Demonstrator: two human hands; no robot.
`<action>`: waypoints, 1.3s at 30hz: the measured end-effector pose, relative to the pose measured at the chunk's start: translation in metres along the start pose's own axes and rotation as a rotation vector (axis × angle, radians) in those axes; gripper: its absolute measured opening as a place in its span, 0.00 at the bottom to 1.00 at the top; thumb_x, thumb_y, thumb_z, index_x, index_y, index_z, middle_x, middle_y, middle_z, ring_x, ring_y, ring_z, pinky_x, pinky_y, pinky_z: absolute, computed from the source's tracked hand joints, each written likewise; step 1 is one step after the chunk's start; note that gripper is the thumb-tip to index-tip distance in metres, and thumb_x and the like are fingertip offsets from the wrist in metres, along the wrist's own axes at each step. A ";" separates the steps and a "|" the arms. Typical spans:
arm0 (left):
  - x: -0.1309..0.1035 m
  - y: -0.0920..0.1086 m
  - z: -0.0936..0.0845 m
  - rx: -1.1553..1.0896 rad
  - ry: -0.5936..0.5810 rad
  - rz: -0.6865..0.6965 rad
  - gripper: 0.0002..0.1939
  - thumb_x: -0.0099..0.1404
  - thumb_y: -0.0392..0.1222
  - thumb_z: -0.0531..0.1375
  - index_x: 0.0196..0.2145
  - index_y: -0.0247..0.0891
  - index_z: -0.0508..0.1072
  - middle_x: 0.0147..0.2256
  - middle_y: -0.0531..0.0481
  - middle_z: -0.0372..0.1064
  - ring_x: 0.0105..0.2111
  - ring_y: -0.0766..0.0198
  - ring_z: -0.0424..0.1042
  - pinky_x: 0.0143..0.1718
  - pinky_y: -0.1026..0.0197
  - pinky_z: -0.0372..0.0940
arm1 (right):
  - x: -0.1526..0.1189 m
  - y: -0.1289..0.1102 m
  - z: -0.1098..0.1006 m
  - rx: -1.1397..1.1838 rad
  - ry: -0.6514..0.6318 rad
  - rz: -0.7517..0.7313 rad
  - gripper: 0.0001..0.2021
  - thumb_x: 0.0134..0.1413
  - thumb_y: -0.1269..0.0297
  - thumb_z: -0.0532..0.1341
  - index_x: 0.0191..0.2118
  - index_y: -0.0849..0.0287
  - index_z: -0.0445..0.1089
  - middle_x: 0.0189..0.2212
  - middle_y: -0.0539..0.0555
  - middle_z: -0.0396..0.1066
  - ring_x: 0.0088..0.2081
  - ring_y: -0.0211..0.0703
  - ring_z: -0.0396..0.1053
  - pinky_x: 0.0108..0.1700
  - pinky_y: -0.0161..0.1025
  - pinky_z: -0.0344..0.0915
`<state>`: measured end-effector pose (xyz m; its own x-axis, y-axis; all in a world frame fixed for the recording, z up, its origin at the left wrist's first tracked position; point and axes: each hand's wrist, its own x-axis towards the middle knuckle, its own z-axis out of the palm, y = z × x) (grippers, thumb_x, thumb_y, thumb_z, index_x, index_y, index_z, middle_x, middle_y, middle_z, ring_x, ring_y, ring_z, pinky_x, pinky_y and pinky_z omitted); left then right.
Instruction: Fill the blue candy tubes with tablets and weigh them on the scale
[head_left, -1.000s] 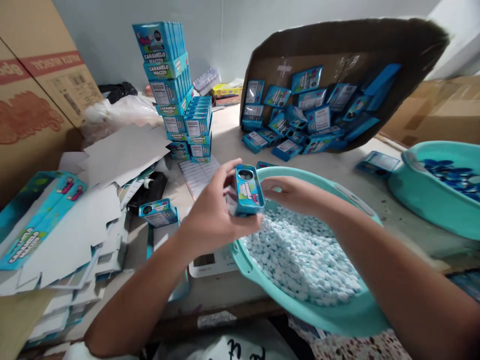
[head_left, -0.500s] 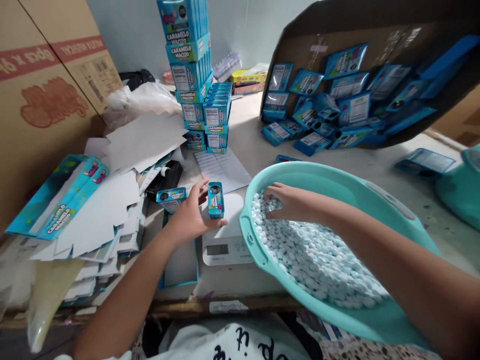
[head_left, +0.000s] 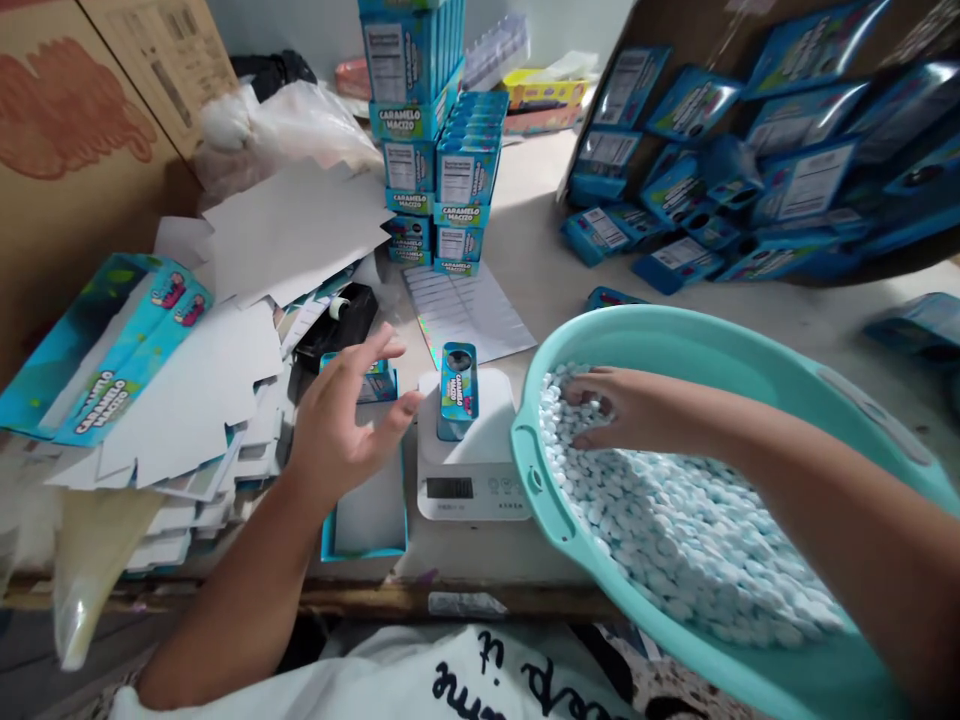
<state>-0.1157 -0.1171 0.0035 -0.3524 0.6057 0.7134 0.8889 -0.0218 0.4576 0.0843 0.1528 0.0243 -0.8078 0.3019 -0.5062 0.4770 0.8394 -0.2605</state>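
Observation:
A small blue candy box [head_left: 459, 385] stands upright on a white kitchen scale [head_left: 480, 460], showing its top with a round dark opening. Just left of it my left hand [head_left: 349, 420] is raised, thumb and fingers spread and holding nothing. Behind that hand, a second blue box [head_left: 379, 383] shows only in part, by a shallow blue-edged tray [head_left: 369, 520]. My right hand [head_left: 611, 405] reaches into a turquoise basin [head_left: 536, 480], fingers curled round some small pale-blue candies [head_left: 697, 530] at the left end of the heap. Its fingertips are partly hidden among them.
Stacked blue display boxes [head_left: 412, 120] rise behind a printed sheet [head_left: 472, 315]. Loose blue boxes fill a tipped carton [head_left: 592, 165] at back right. Flat white cardboard pieces [head_left: 292, 235] pile up on the left, beside a large brown carton [head_left: 67, 120].
My left hand has let go of the candy box, now standing on the scale, and has drawn away to the left. My right hand stays among the candies. The view has shifted.

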 end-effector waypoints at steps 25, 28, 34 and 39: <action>-0.005 0.020 0.018 0.039 -0.163 -0.022 0.26 0.69 0.58 0.64 0.56 0.38 0.71 0.50 0.42 0.77 0.50 0.54 0.77 0.54 0.52 0.72 | -0.007 -0.012 -0.012 -0.043 -0.025 0.115 0.09 0.53 0.62 0.60 0.36 0.55 0.77 0.34 0.57 0.79 0.32 0.52 0.73 0.36 0.45 0.64; -0.006 0.020 0.020 0.044 -0.175 -0.025 0.27 0.68 0.58 0.64 0.56 0.38 0.71 0.50 0.42 0.77 0.51 0.54 0.76 0.53 0.52 0.73 | -0.007 -0.014 -0.013 -0.052 -0.033 0.130 0.08 0.53 0.63 0.60 0.34 0.54 0.76 0.34 0.56 0.79 0.32 0.51 0.73 0.36 0.45 0.64; -0.005 0.016 0.017 0.047 -0.172 -0.048 0.29 0.67 0.59 0.66 0.57 0.38 0.70 0.50 0.42 0.76 0.51 0.54 0.76 0.54 0.52 0.73 | -0.008 -0.015 -0.014 -0.054 -0.044 0.133 0.06 0.54 0.63 0.59 0.33 0.55 0.74 0.32 0.56 0.78 0.29 0.49 0.71 0.35 0.44 0.62; -0.006 0.020 0.018 0.047 -0.195 -0.088 0.34 0.64 0.62 0.67 0.60 0.39 0.68 0.52 0.41 0.75 0.53 0.52 0.75 0.56 0.51 0.72 | -0.007 -0.012 -0.012 -0.085 0.023 0.127 0.10 0.55 0.60 0.59 0.39 0.57 0.75 0.38 0.60 0.78 0.33 0.52 0.72 0.36 0.45 0.62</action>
<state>-0.0907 -0.1070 -0.0007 -0.3702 0.7459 0.5537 0.8714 0.0724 0.4852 0.0796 0.1466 0.0409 -0.7508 0.4178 -0.5116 0.5460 0.8285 -0.1246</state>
